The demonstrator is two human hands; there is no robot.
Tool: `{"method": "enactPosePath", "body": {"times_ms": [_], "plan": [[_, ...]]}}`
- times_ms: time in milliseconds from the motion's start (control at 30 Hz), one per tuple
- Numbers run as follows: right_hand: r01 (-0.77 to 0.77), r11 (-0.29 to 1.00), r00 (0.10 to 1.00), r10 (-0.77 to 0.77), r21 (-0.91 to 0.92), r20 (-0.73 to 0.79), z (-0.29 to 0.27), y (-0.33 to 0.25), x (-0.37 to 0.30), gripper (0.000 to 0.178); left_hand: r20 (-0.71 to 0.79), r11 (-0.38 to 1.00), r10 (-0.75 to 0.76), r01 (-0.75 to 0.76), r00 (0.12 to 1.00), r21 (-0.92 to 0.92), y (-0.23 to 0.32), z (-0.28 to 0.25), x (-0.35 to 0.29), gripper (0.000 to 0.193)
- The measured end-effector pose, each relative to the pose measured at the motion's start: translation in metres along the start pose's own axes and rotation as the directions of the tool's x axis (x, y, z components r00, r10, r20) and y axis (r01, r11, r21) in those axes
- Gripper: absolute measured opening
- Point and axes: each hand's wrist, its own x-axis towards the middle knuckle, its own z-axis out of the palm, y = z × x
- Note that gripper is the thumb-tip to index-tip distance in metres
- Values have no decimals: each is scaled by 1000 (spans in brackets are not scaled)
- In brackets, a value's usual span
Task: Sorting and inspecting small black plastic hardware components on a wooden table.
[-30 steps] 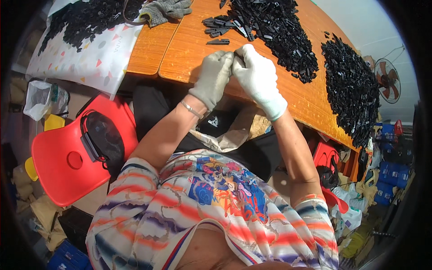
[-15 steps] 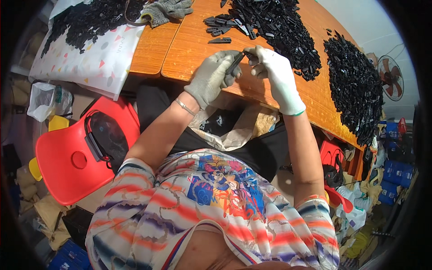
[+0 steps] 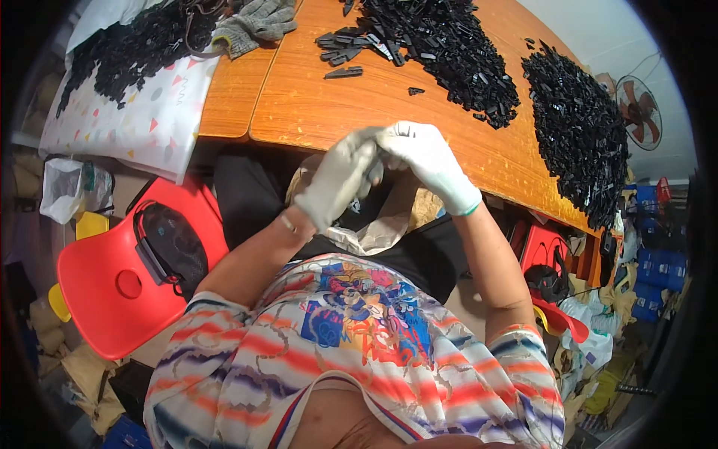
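My left hand [image 3: 340,176], in a glove with grey-coated fingers, and my right hand [image 3: 425,157], in a white glove with a green cuff edge, meet just off the table's near edge. Both have their fingers curled together, and the gloves hide most of what lies between them. Below them, an open bag [image 3: 383,233] with dark contents sits between my legs. On the table beyond my hands lie one small black plastic piece [image 3: 416,90] and a longer black piece [image 3: 344,72]. Farther back is a large heap of black plastic pieces [image 3: 456,56].
A second black heap [image 3: 576,123] covers the right of the orange wooden table [image 3: 299,112]. At left, more pieces lie on a patterned white cloth [image 3: 142,135], near a grey knitted glove [image 3: 258,28]. A red chair [image 3: 112,262] holding a black bag [image 3: 173,247] stands left. A fan [image 3: 639,112] is far right.
Both hands have drawn back from over the table toward me and come together. The black piece seen in my left hand is now mostly hidden. A small black piece shows near where my right hand was.
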Motion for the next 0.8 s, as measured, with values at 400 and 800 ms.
{"method": "enactPosePath", "body": {"times_ms": [400,800], "plan": [[140,275,695,-712,-951,-103,-60,9,58,12,154,55,603,-233,783,971,34,-36,15,23],[-141,278,878,-408,-950,-249,-45,-8,79,30,81,-144,514,-8,854,990,46,-57,108,19]]}}
